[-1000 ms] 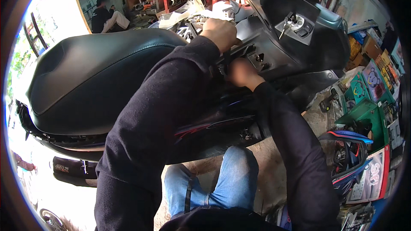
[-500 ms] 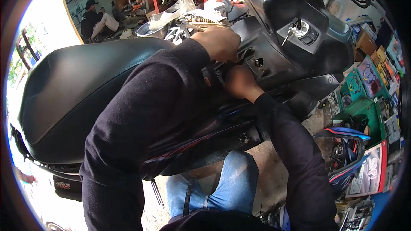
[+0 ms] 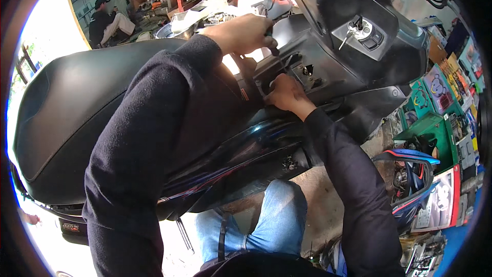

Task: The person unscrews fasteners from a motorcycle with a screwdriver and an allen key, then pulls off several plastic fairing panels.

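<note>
Against the scooter's dark front panel (image 3: 328, 46), the left hand (image 3: 241, 33) is closed around a dark tool handle (image 3: 273, 46) pointed down at the panel opening (image 3: 287, 72) — a grip that suits pressing or turning. The right hand (image 3: 287, 92) curls against the opening's lower edge, apparently steadying it; whether it holds anything cannot be told.

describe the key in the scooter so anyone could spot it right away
Start at the black scooter and go up its front panel to the silver ignition plate. The key juts from it, the only thin bright metal piece there.
</note>
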The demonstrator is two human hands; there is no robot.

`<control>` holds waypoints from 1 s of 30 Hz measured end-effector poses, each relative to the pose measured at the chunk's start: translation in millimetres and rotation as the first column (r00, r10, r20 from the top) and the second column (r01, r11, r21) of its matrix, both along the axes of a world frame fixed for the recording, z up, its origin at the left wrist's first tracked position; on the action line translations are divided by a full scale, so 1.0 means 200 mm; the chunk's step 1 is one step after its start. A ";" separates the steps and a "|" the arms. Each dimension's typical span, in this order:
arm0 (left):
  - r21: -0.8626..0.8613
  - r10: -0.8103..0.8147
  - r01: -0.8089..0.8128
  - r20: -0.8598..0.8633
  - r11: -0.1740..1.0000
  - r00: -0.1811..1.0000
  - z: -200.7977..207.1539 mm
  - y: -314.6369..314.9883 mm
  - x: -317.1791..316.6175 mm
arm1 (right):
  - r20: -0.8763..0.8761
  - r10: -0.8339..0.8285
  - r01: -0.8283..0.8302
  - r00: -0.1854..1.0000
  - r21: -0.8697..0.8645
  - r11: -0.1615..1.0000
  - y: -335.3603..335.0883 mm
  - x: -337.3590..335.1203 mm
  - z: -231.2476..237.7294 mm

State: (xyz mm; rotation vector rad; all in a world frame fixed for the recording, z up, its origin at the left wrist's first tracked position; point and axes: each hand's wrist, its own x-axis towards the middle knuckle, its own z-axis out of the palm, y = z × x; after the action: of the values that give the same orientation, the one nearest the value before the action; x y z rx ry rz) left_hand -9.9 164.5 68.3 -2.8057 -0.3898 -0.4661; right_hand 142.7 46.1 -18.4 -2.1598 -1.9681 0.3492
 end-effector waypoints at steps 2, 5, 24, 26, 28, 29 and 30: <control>-0.188 0.059 -0.075 -0.088 0.979 0.994 0.00 0.01 -0.01 | -0.063 0.008 -0.006 0.998 0.034 0.999 0.01 0.02 -0.03; -0.235 0.040 -0.085 -0.190 0.968 0.981 -0.04 0.04 0.01 | -0.035 0.060 -0.057 0.998 0.097 0.994 0.04 0.04 -0.05; -0.289 0.226 -0.250 -0.116 0.924 0.967 0.18 -0.18 -0.02 | 0.192 0.217 -0.236 0.957 0.081 0.968 0.11 0.04 -0.09; -0.264 0.250 -0.272 -0.115 0.925 0.962 0.17 -0.19 -0.03 | 0.078 0.279 -0.287 0.957 0.122 0.950 0.11 0.09 -0.09; -0.050 0.046 -0.055 -0.160 0.997 0.986 0.15 -0.17 -0.05 | 0.036 0.289 -0.292 0.957 0.114 0.950 0.11 0.06 -0.06; -0.052 0.050 -0.059 -0.161 0.997 0.986 0.15 -0.16 -0.05 | -0.006 0.295 -0.293 0.955 0.106 0.950 0.10 0.05 -0.05; -0.115 0.103 -0.119 -0.138 0.986 0.985 0.18 -0.21 -0.02 | -0.008 0.293 -0.291 0.956 0.105 0.951 0.10 0.07 -0.06</control>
State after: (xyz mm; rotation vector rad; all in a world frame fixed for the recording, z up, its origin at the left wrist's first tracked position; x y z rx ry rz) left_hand -14.8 122.1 104.9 -2.8927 -0.5610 -0.2390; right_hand 156.7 65.5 -29.6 -1.7946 -2.2425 0.3078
